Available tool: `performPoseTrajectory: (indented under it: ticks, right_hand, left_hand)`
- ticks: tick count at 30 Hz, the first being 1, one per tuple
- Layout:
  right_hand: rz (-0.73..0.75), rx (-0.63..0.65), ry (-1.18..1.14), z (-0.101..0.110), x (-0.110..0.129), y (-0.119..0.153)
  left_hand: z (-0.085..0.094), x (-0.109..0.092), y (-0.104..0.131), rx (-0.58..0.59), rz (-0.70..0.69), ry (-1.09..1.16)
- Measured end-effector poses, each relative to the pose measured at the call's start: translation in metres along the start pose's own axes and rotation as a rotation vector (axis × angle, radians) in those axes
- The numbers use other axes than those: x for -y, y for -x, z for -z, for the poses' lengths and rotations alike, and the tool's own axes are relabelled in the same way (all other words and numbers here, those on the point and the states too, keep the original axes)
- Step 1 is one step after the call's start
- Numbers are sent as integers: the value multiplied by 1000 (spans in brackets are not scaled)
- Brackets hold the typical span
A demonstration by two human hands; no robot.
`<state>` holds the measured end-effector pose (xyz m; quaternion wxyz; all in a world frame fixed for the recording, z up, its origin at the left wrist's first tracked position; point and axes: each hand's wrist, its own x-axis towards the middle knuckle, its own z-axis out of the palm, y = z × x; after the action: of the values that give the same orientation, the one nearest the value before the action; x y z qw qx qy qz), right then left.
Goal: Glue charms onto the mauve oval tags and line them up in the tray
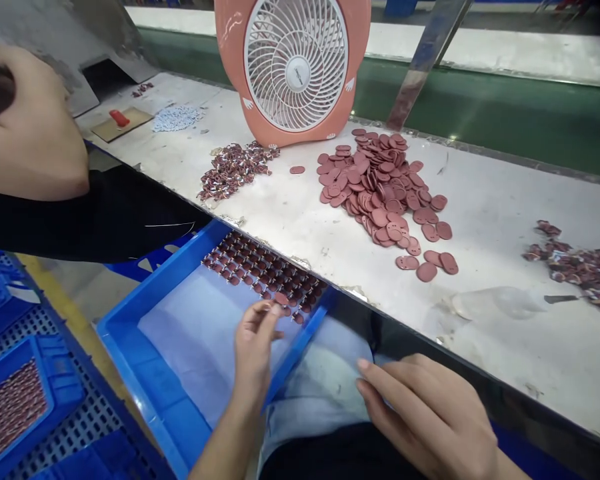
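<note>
In the head view, my left hand [257, 333] pinches a small reddish-brown oval disc [281, 299] between thumb and fingertips. It is over the blue tray [145, 393], at the near edge of rows of small dark-brown assembled pieces [265, 263] lying on a pale sheet [190, 333]. My right hand [430, 407] hovers near the bench's front edge, above my lap. Its fingers are stretched out, thumb and index tips a little apart, with nothing visible between them. Beyond it on the bench lies a loose pile of reddish-brown oval discs [380, 180], some showing small holes.
A pink fan [295, 73] stands on the white bench [290, 213]. A heap of small brown parts [235, 170] lies left, another brown heap [580, 267] right. Small pale-blue pieces [177, 119] lie farther left. Another person's arm [35, 133] reaches in. Blue crates [55, 380] stand lower left.
</note>
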<state>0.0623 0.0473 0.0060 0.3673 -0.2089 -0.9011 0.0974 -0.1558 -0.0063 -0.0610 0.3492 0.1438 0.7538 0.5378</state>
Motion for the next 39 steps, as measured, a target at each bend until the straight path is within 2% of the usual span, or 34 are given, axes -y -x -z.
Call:
performPoseTrajectory:
  ticks: [4,7,11,16,24,35,39]
  right_hand:
    - [-32,18,19,11,-11,20]
    - [-48,26,66,15,-20,31]
    - [-82,1,100,19,-26,38]
    - [-120,-4,130,25,-29,42]
    - [-128,-15,207,35,-36,49]
    - [-150,-36,238,43,-44,62]
    - [-167,-52,259,53,-42,66]
  left_hand:
    - [46,33,-76,-212,-73,-277]
    - [68,48,-113,-217,-74,-507]
    - [74,57,-136,-175,-56,-725]
    - [69,63,-148,-153,-46,-869]
    - [65,65,-153,-139,-24,-955]
    - [59,63,-159,-150,-16,-1009]
    - [60,52,-151,-160,-38,-1035]
